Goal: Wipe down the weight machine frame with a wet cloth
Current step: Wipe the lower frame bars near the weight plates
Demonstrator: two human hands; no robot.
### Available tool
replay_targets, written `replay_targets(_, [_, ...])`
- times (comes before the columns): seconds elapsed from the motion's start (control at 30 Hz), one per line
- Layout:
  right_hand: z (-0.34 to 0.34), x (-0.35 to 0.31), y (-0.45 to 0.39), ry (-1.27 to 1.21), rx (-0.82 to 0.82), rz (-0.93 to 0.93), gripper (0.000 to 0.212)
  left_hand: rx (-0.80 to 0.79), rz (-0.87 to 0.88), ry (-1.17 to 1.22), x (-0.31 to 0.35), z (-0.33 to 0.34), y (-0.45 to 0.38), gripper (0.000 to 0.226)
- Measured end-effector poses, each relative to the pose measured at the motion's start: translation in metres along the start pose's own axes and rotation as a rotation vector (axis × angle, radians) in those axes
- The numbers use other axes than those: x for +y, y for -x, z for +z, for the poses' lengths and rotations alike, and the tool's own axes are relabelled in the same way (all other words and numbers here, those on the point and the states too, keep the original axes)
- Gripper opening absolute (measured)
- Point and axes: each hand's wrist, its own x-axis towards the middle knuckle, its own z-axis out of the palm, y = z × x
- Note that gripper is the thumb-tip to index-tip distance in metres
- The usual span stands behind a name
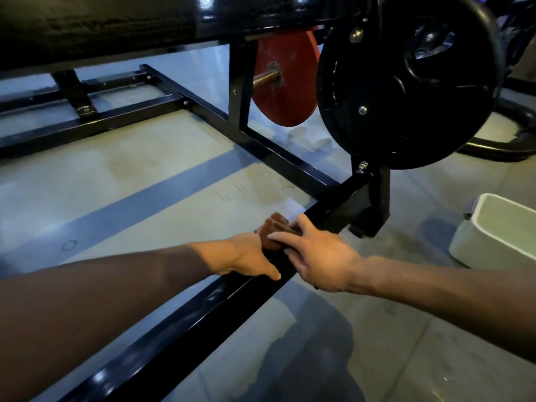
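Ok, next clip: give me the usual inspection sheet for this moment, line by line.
Surface: pale floor with darker bands and damp-looking patches.
Job's things: brown cloth lies on the black frame bar low to the floor; whether it is wet cannot be told.
Clutter: pale bucket stands on the floor right of the bar; its contents are not visible.
Grips: left hand rests on the bar with its thumb along the top, at the cloth; right hand presses the cloth with fairly straight fingers.
Cables: nothing seen.
Surroundings: black weight plate and red weight plate hang on the machine; black pad overhead.
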Motion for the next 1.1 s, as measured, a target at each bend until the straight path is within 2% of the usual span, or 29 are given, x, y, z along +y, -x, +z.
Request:
replay_targets(0.07, [-0.004,0.019,0.0,0.077,-0.008,-0.138,0.049,0.04,-0.024,-0.09,-0.001,0.001,0.002,0.051])
replay_targets(0.13, [-0.006,0.062,-0.005,0.215,0.068,-0.156,0.05,0.058,-0.067,-0.149,-0.002,0.002,0.003,0.047])
replay_targets(0.27, [-0.014,0.142,-0.022,0.187,0.203,0.33,0.043,0.025,-0.064,-0.14,-0.006,0.002,-0.001,0.044])
replay_targets(0.33, [-0.021,0.147,-0.033,0.08,0.216,0.547,0.042,-0.003,-0.046,-0.152,-0.008,0.001,-0.004,0.046])
replay_targets(0.37, [-0.021,0.136,-0.037,0.038,0.214,0.574,0.042,-0.008,-0.043,-0.153,-0.01,0.001,-0.004,0.049])
replay_targets(0.43, [-0.015,0.097,-0.032,-0.003,0.198,0.503,0.04,-0.021,-0.035,-0.188,-0.012,-0.001,-0.006,0.055])
replay_targets(0.53, [-0.002,0.036,-0.001,-0.006,0.154,0.161,0.045,-0.045,-0.023,-0.258,-0.006,-0.006,-0.013,0.056])
replay_targets(0.6, [0.001,0.032,0.006,0.001,0.179,0.049,0.047,-0.052,-0.024,-0.234,0.002,-0.007,-0.02,0.061])
replay_targets(0.67, [0.0,0.06,0.0,0.059,0.271,0.052,0.042,-0.025,-0.05,-0.139,0.009,0.001,-0.026,0.064])
replay_targets(0.77, [-0.008,0.139,-0.023,0.111,0.428,0.339,0.039,0.079,-0.091,-0.031,0.01,0.02,-0.023,0.051])
replay_targets(0.83, [-0.017,0.181,-0.035,0.122,0.388,0.567,0.042,0.138,-0.102,-0.029,0.008,0.026,-0.021,0.047])
replay_targets(0.87, [-0.02,0.188,-0.04,0.118,0.367,0.602,0.042,0.159,-0.11,-0.04,0.008,0.028,-0.02,0.048])
replay_targets(0.97, [-0.015,0.153,-0.038,0.006,0.365,0.576,0.039,0.177,-0.176,-0.058,0.009,0.03,-0.019,0.052])
replay_targets(1.1, [-0.005,0.076,0.0,-0.144,0.208,0.149,0.038,0.223,-0.149,-0.104,0.011,0.028,-0.019,0.055])
